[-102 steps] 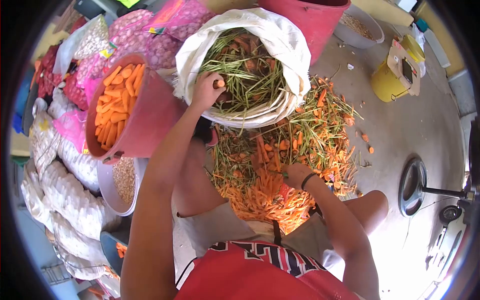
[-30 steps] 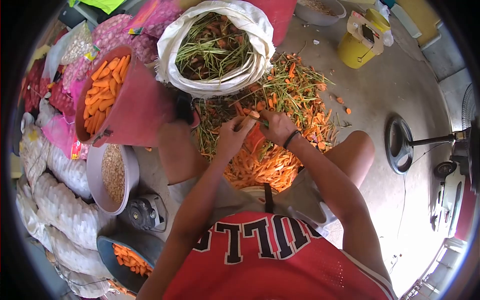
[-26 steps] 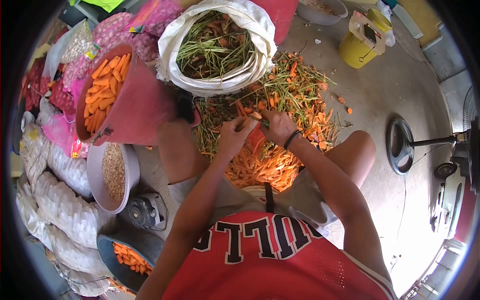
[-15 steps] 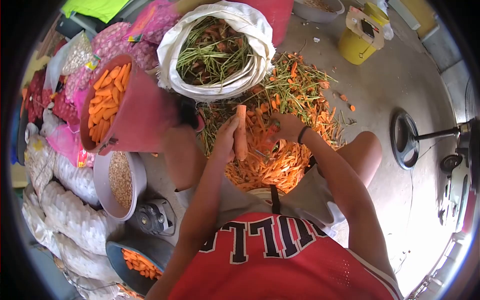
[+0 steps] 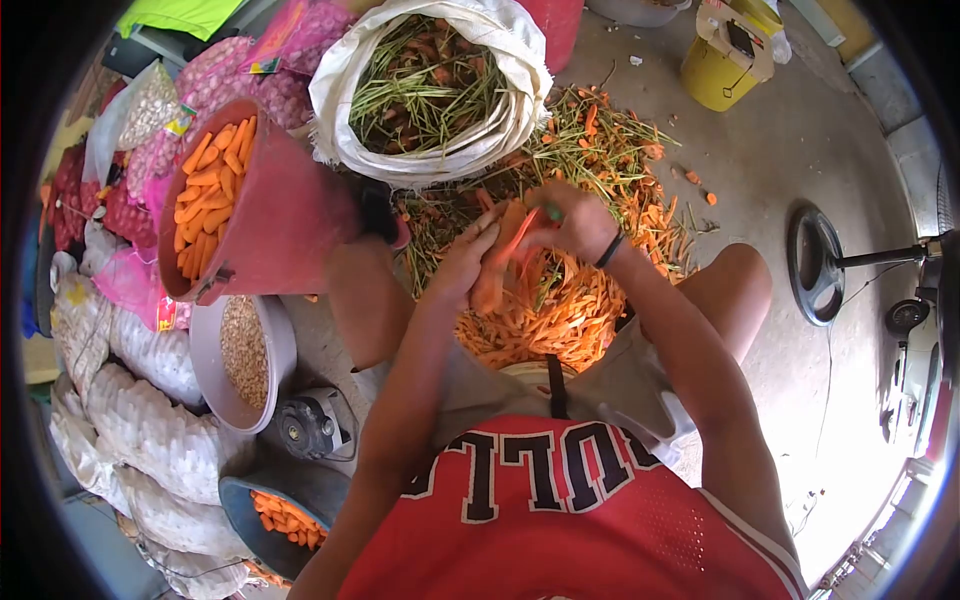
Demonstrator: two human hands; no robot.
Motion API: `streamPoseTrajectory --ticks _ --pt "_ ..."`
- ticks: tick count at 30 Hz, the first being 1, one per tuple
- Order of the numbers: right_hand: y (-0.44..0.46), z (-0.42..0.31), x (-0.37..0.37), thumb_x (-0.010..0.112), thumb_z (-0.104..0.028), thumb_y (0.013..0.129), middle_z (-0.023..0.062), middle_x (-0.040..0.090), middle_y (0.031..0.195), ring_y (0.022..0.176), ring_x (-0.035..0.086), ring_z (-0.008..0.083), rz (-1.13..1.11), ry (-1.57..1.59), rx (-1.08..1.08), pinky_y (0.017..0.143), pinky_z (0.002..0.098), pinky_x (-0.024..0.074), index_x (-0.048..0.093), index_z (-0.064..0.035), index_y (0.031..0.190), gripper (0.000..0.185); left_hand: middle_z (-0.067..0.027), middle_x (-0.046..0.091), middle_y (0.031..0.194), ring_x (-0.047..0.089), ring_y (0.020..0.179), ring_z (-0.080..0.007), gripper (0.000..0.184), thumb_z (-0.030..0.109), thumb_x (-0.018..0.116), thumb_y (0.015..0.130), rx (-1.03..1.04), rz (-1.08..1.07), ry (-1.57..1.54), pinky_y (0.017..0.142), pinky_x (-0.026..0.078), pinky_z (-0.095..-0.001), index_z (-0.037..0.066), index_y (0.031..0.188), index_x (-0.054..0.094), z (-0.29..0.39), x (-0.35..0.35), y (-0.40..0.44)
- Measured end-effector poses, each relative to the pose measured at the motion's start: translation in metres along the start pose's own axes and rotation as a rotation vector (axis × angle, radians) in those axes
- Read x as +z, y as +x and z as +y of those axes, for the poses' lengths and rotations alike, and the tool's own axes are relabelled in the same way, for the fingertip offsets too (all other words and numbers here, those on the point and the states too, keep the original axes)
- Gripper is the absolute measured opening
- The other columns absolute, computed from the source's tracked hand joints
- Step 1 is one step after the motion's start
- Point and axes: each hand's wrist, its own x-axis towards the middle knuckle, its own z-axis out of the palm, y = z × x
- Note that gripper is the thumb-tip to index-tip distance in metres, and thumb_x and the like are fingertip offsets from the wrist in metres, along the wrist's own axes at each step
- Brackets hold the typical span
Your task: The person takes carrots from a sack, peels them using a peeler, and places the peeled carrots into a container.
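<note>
My left hand (image 5: 465, 262) is closed around a carrot (image 5: 488, 290), held tilted above the pile of peelings. My right hand (image 5: 575, 222) grips a red-orange peeler (image 5: 519, 236), which lies against the carrot's upper part. Blur and the fingers partly hide the peeler's blade. Below both hands spreads a heap of orange carrot peelings (image 5: 560, 325), between my legs. Green stalks and carrot ends (image 5: 600, 135) are mixed into its far side.
Beyond the heap stands a white sack (image 5: 330, 95) full of stalks and trimmings. To the left are a red bucket (image 5: 290, 220) of peeled carrots, a pale basin (image 5: 215, 370), a dark tub (image 5: 290, 565) with carrots and stacked sacks (image 5: 150, 430). A yellow bucket (image 5: 712, 80) and round stand base (image 5: 800, 265) are on the right.
My right hand has moved up and left, bringing the peeler from beside the carrot onto it. The carrot has tilted from nearly upright, its top leaning right.
</note>
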Motion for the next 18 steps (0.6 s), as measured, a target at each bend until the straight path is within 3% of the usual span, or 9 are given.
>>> streamPoseTrajectory --ticks 2,5,8,11,14,18 --pt "0.011 0.027 -0.018 0.088 -0.031 0.065 0.0121 0.066 0.091 0.081 0.068 0.0257 0.067 0.014 0.189 0.070 0.0359 0.0549 0.063 -0.0055 0.104 0.054 -0.0068 0.050 0.141 0.058 0.118 -0.0160 0.047 0.020 0.044 0.104 -0.032 0.020 0.201 0.088 0.054 -0.0294 0.012 0.150 0.035 -0.002 -0.008 -0.005" --pt "0.014 0.047 -0.030 0.089 -0.029 0.065 0.0129 0.067 0.092 0.080 0.069 0.0234 0.265 -0.099 0.302 0.071 0.0346 0.0550 0.064 -0.0060 0.105 0.052 -0.0059 0.052 0.138 0.060 0.113 -0.0162 0.049 0.022 0.046 0.104 -0.097 0.010 0.125 0.086 0.054 -0.0285 0.010 0.150 0.035 0.018 0.005 -0.024" --pt "0.002 0.016 -0.009 0.089 -0.026 0.065 0.0111 0.066 0.092 0.080 0.068 0.0242 0.008 0.152 0.242 0.071 0.0353 0.0549 0.065 -0.0071 0.108 0.053 -0.0058 0.054 0.135 0.061 0.110 -0.0157 0.047 0.024 0.046 0.104 -0.086 0.061 -0.112 0.085 0.054 -0.0274 0.009 0.147 0.038 0.010 -0.003 -0.016" --pt "-0.015 -0.024 0.019 0.091 -0.030 0.063 0.0101 0.068 0.095 0.077 0.067 0.0231 -0.043 0.135 -0.063 0.069 0.0353 0.0545 0.064 -0.0036 0.106 0.057 -0.0060 0.057 0.130 0.061 0.106 -0.0143 0.044 0.024 0.048 0.103 0.073 0.044 -0.185 0.082 0.055 -0.0271 0.009 0.144 0.042 -0.009 -0.011 0.007" --pt "-0.008 -0.016 0.009 0.091 -0.033 0.062 0.0095 0.065 0.091 0.077 0.065 0.0245 -0.002 0.035 -0.121 0.069 0.0365 0.0534 0.065 -0.0036 0.106 0.059 -0.0079 0.059 0.123 0.063 0.099 -0.0130 0.050 0.025 0.052 0.102 0.037 -0.003 -0.068 0.074 0.058 -0.0287 0.007 0.146 0.039 -0.005 -0.002 -0.005" --pt "0.010 0.026 -0.022 0.091 -0.033 0.062 0.0102 0.063 0.085 0.073 0.064 0.0235 0.116 -0.025 0.209 0.067 0.0353 0.0523 0.064 -0.0028 0.104 0.058 -0.0079 0.058 0.123 0.063 0.100 -0.0138 0.050 0.024 0.050 0.102 -0.004 0.028 0.063 0.073 0.058 -0.0298 0.007 0.147 0.037 -0.010 -0.002 -0.009"
